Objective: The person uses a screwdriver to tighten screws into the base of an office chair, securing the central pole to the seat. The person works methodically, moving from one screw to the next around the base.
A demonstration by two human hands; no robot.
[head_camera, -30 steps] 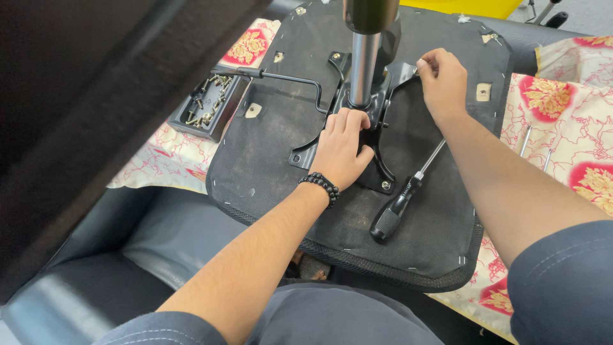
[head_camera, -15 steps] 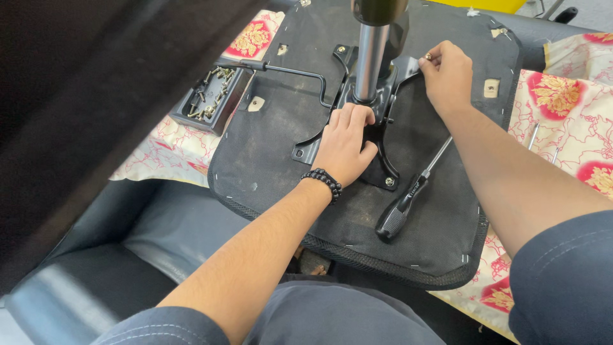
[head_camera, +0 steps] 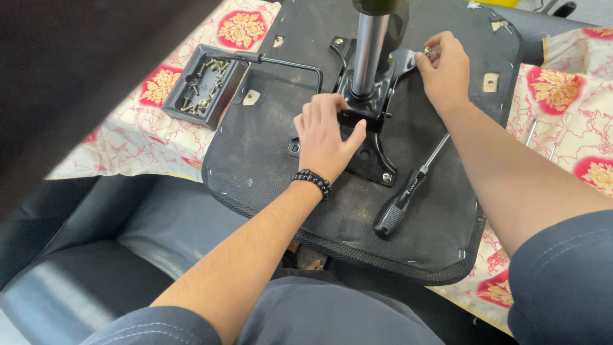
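Now left hand (head_camera: 329, 134) presses bracket (head_camera: 370, 115); right hand (head_camera: 447, 67) pinches bolt (head_camera: 427, 51).

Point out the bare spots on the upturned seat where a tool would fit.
Free: the seat underside between the lever rod and the left hand, and the near edge below the screwdriver. Crowded: around the metal bracket, where the right hand works.

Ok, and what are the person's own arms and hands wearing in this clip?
Both forearms are bare, with short dark blue-grey sleeves ending near the elbows. The left hand has a bracelet of black beads at the wrist. The right hand shows no glove, watch or ring that I can make out.
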